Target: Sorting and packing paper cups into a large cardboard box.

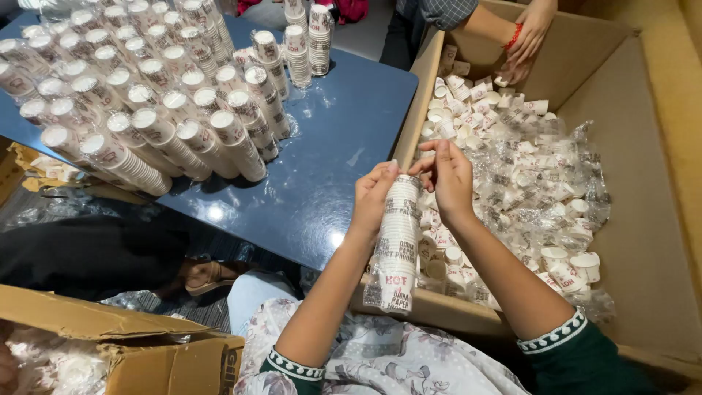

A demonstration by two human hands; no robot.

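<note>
Cup stacks (146,110) on table (344,139), left of box (643,219)

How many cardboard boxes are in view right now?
2. One large open cardboard box sits right of the blue table, holding loose paper cups. A second cardboard box is at lower left. Others may lie outside the frame.

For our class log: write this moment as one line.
left hand: holds cup stack | right hand: at stack top | below: box of loose cups
</note>
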